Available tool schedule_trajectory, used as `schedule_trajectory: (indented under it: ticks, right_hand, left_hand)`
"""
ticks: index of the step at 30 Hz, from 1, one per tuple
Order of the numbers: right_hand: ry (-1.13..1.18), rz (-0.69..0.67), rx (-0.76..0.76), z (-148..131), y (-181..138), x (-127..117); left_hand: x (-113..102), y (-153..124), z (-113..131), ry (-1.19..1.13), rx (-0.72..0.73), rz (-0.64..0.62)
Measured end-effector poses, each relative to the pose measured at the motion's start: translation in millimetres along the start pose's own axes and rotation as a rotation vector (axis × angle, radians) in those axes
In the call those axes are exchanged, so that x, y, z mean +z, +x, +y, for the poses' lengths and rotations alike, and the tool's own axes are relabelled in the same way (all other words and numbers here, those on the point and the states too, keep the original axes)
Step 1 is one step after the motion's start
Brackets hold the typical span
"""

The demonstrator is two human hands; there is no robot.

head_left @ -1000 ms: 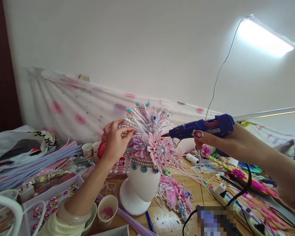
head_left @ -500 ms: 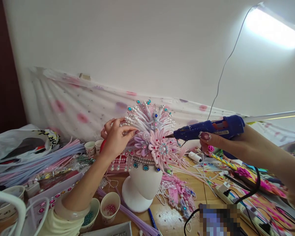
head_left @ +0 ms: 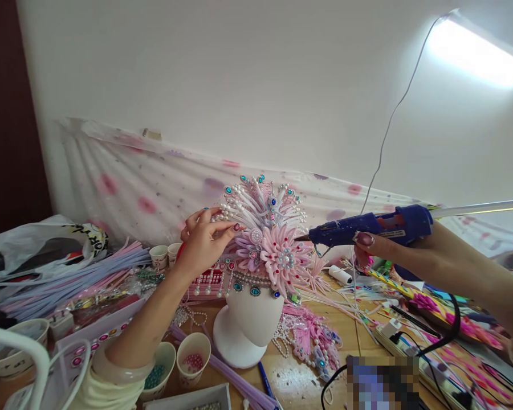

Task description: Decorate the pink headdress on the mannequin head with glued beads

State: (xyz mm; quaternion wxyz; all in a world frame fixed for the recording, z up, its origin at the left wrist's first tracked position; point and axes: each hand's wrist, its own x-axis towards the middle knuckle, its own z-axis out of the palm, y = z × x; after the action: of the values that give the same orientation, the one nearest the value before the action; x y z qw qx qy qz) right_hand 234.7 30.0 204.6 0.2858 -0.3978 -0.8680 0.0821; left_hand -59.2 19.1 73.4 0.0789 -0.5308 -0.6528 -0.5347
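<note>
Since the earlier frames, the gun (head_left: 393,225) has shifted a little to the right against the headdress (head_left: 259,242), its nozzle now nearer the outer petals of the pink flower (head_left: 286,259); the left hand (head_left: 205,239) stays about where it was.

Right hand (head_left: 427,250) is wrapped firmly around the gun, thumb along its near side, with a clear stick (head_left: 479,208) jutting from the back. The nozzle points left at the flower's upper right petals; whether it touches them cannot be told.

Left hand is at the headdress's left side, thumb and forefinger brought nearly together beside the white strands and the purple petals. I cannot tell whether it grips a strand or only touches one.

The headdress sits on a white head (head_left: 256,319) on the surface (head_left: 344,319), between the two hands. Below the left forearm stand a cup of teal beads (head_left: 156,393) and a cup of pink beads (head_left: 192,380). Pink tassels (head_left: 310,336) lie to the right of the head, and a pen (head_left: 265,378) lies just in front of it.
</note>
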Motion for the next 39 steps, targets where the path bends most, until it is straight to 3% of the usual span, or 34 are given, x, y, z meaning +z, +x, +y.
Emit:
schedule_trajectory:
  ticks: [6,18,30,36,39]
  right_hand:
    - [0.04,-0.012,0.04,-4,-1,2]
    - [0.069,-0.037,-0.079,5,5,1]
    - [0.026,0.037,0.005,-1,2,3]
    - [0.101,-0.047,-0.061,-4,2,4]
    - [0.074,0.001,-0.02,-5,1,4]
  left_hand:
    - [-2,0,-2,-0.028,-0.006,-0.028]
    - [-1,-2,-1,-0.083,0.04,0.011]
    - [1,-3,-3,-0.061,0.014,0.026]
    - [1,-4,-4,-0.071,0.023,0.03]
    - [0,-2,-3,-0.073,0.019,0.022]
